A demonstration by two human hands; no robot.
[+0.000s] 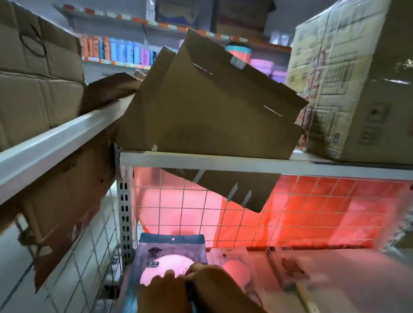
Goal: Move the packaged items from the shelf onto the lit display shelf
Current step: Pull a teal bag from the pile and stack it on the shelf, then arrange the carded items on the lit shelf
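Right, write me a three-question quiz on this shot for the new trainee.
1. True or false: the left hand and the right hand are raised to the upper level.
2. What backs the lit shelf? A glass pane; B wire grid; C wooden board.
3. Fill in: the tilted box overhanging the rail is made of ____.
Key: 1 false, both hands are low, at the package with the round pink window; 2 B; 3 cardboard.
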